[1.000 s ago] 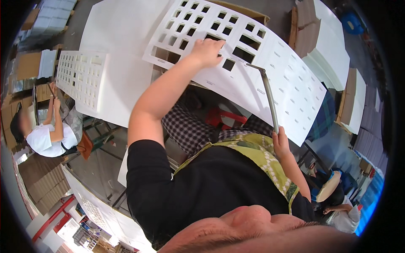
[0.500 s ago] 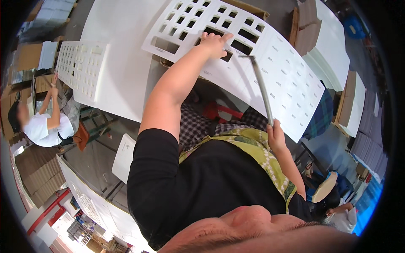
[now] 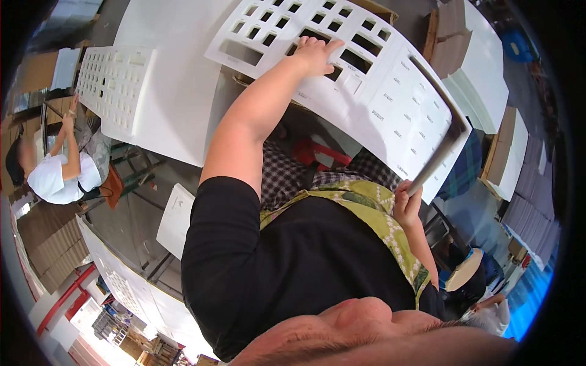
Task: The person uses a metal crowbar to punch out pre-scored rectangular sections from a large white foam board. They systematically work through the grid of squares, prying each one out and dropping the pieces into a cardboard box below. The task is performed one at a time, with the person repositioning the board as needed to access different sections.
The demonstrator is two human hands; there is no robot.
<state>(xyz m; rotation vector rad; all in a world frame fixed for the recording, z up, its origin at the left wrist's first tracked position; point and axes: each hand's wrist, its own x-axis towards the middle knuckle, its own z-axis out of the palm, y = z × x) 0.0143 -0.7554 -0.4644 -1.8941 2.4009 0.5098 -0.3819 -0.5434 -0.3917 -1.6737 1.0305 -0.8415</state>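
Observation:
A large white sheet [image 3: 390,104] lies before me, with rectangular cut-outs over its left part and rows of small printed marks over its right. My left hand [image 3: 314,55] rests on it among the cut-outs, fingers apart and holding nothing. Beside that hand a white rectangular panel [image 3: 351,82] stands out within its outline, seemingly slightly sunken. In my right hand [image 3: 407,204], near the sheet's right front edge, is the end of a long thin grey bar [image 3: 436,160]. Its bent dark end reaches above the sheet's right part; motion blurs it.
At left, another person [image 3: 61,174] sits at a similar cut-out sheet [image 3: 116,85] on a white surface [image 3: 168,73]. Stacked white boards [image 3: 479,79] stand at right. A red object [image 3: 320,152] is under the sheet, by my knees. Another person [image 3: 491,314] is at lower right.
The bar has swung right, away from the cut-outs, with my right hand tipping over. My left hand has shifted slightly right. The rectangular panel's outline now shows where the sheet looked flat.

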